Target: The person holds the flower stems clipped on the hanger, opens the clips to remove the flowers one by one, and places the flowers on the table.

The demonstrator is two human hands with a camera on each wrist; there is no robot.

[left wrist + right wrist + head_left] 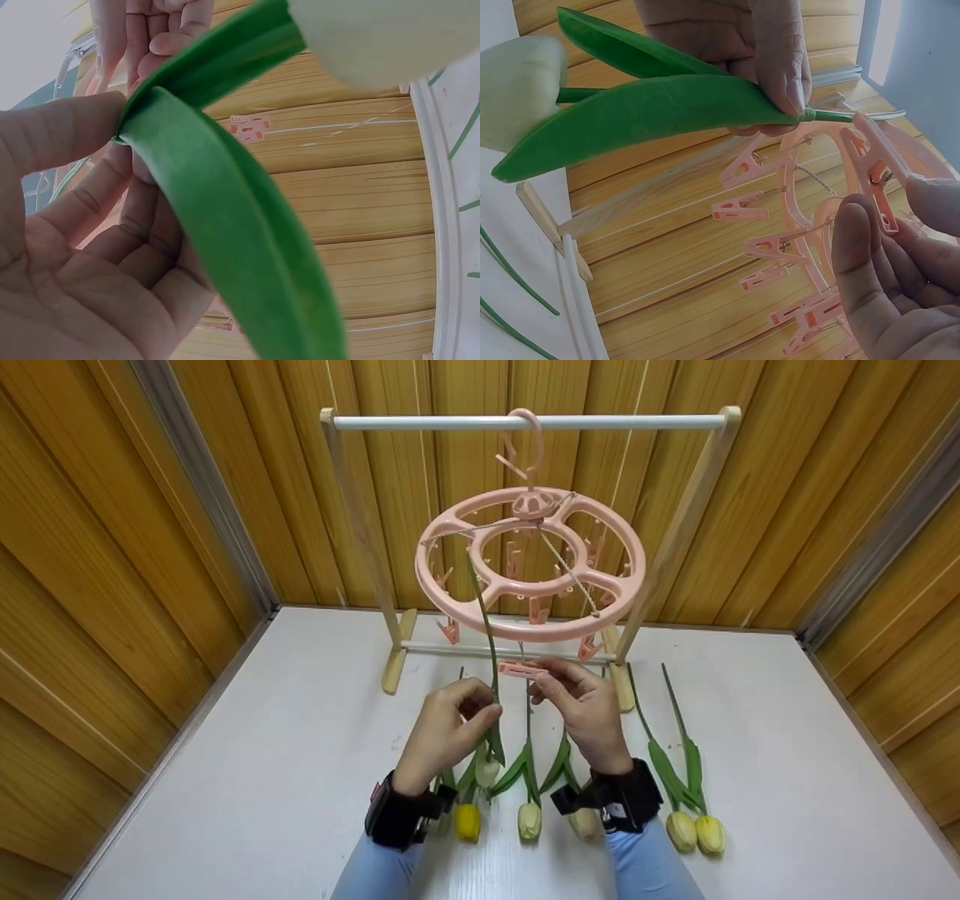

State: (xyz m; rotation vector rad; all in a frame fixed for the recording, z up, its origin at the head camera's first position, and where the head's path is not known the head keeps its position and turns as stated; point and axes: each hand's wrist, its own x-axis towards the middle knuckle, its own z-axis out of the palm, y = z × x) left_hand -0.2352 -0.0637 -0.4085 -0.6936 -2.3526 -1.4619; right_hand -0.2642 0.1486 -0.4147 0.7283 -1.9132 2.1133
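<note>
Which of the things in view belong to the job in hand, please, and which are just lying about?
In hand: white tulip held by left hand; pink clip pinched by right hand; round peg hanger; rack.
Lying about: five tulips on table, e.g. yellow tulip.

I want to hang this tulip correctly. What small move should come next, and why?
Probably squeeze the pink clip open and slide it onto the stem. The right hand pinches that clip right beside the stem, which the left hand holds upright, bloom down.
</note>
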